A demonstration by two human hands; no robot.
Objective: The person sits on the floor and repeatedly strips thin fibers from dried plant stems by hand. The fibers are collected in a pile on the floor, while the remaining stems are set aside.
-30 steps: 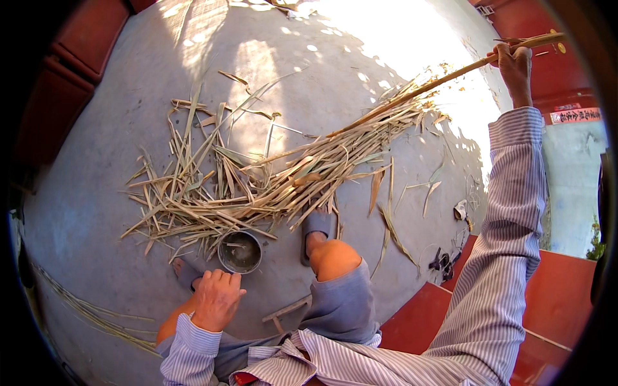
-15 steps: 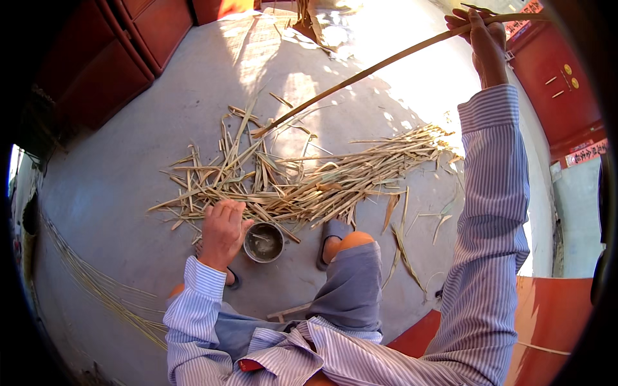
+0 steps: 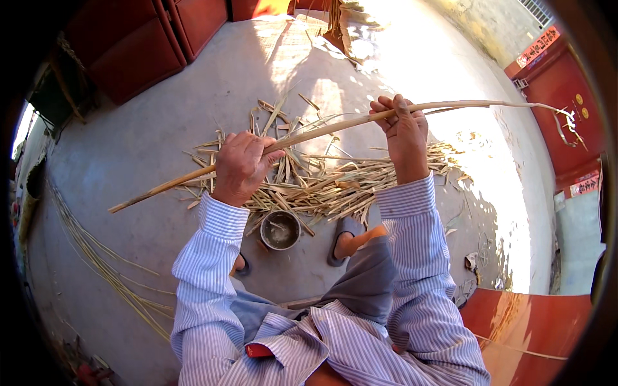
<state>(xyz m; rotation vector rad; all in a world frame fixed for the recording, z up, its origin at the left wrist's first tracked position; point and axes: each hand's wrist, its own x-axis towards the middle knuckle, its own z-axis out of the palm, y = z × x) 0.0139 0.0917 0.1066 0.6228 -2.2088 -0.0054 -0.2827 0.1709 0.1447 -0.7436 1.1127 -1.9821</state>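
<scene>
A long tan plant stalk (image 3: 331, 127) stretches across in front of me, rising from lower left to right, where it thins and curls down into a pale ragged tip. My left hand (image 3: 238, 168) is closed round its thicker part. Farther along, my right hand (image 3: 407, 132) pinches it between thumb and fingers. Beneath both hands, a heap of dry stalks and leaf strips (image 3: 351, 193) lies on the concrete floor. Between my feet and the heap stands a small round metal bowl (image 3: 281, 248); what it holds is hard to make out.
Long thin strips (image 3: 109, 273) lie on the floor at my left. Dark red padded furniture (image 3: 129, 51) stands at the far left, a red door (image 3: 563, 106) at the right. A red-orange surface (image 3: 534, 321) is at the lower right. Slippers (image 3: 346, 235) are on my feet.
The right hand has come down and inward along with the stalk, which now lies flatter. My left hand, earlier off the stalk near the bowl, has moved up and taken hold of it.
</scene>
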